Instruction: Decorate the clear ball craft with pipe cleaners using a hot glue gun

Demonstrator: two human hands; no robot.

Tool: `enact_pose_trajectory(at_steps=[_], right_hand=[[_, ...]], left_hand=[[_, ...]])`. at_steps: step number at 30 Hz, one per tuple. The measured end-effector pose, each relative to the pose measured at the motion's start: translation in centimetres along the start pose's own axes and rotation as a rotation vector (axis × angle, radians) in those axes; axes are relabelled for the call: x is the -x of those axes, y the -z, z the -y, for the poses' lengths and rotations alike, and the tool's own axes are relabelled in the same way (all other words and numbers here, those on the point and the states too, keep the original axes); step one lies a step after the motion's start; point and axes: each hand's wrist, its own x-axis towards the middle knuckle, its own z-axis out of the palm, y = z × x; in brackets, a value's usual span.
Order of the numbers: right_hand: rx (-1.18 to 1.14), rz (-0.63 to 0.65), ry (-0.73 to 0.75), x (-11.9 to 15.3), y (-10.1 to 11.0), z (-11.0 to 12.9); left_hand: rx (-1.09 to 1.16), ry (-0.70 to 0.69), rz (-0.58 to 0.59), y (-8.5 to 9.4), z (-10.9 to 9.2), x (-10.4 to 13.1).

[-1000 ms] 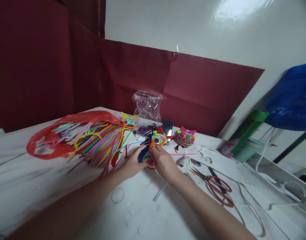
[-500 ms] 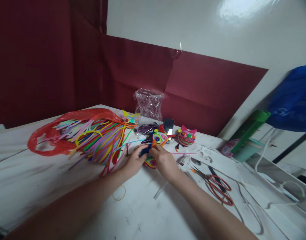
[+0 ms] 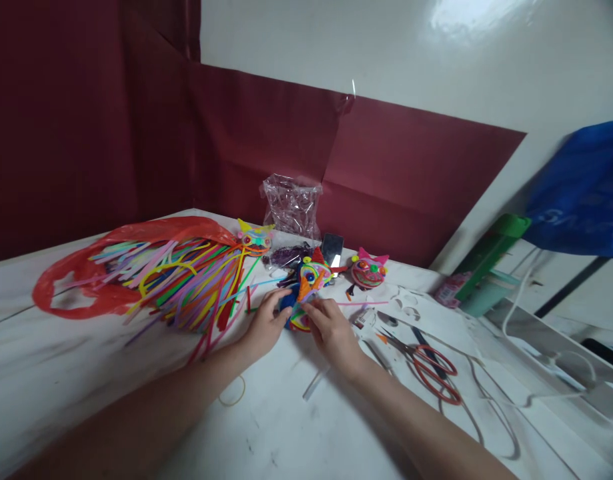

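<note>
A colourful figure (image 3: 307, 280) with a blue body, an orange beak-like piece and a red crest stands at the middle of the table, between my hands. My left hand (image 3: 267, 325) grips its blue part from the left, thumb toward the near side. From the right, my right hand (image 3: 333, 332) has its bent fingers on the figure's lower front, by a green and pink patterned part. The fingertips partly hide where they touch. Just behind to the right sits a pink cat-like head (image 3: 368, 269), and a yellow-eared head (image 3: 255, 239) lies at the back left.
Many coloured strips (image 3: 196, 287) lie on a red plastic bag (image 3: 81, 303) at left. Red-handled scissors (image 3: 426, 367) are at right, near a small white bottle (image 3: 363, 318). Behind stand a phone (image 3: 332, 249) and clear plastic packaging (image 3: 292, 210). A rubber band (image 3: 233, 393) lies in front.
My right hand's fingers have moved down and off the orange piece, which now shows more fully. My left thumb has shifted lower on the blue part. The whole view has moved slightly.
</note>
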Motion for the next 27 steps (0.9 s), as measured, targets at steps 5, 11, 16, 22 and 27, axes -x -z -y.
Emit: enact_pose_trajectory(at_steps=[5, 11, 16, 22, 27], right_hand=[[0.103, 0.019, -0.008, 0.4, -0.5, 0.0], [0.118, 0.139, -0.053, 0.7, -0.5, 0.4], [0.063, 0.081, -0.069, 0.8, -0.4, 0.4], [-0.161, -0.095, -0.188, 0.6, -0.6, 0.3], [-0.208, -0.122, -0.261, 0.6, -0.6, 0.1]], left_hand=[[-0.014, -0.016, -0.009, -0.1, 0.0, 0.1], [-0.035, -0.004, -0.013, -0.1, 0.5, 0.2], [-0.044, -0.004, -0.012, -0.1, 0.5, 0.2], [-0.025, -0.03, 0.017, -0.5, -0.7, 0.6], [-0.076, -0.051, 0.022, -0.7, -0.8, 1.2]])
